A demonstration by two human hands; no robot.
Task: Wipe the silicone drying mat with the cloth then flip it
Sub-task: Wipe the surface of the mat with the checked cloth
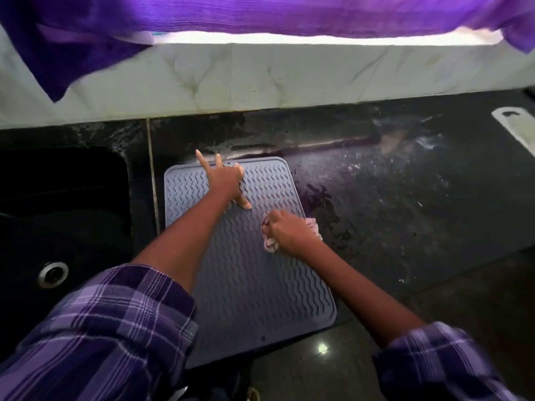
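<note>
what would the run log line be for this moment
step: wiping | right hand: grips cloth on mat | left hand: fingers spread, pressing mat | flip: not yet done

A home kitchen: dark stone counter (405,198) beside a sink (58,212).

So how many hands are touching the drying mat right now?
2. The left hand presses spread fingers on the mat near its far edge; the right hand grips the cloth at its right side.
</note>
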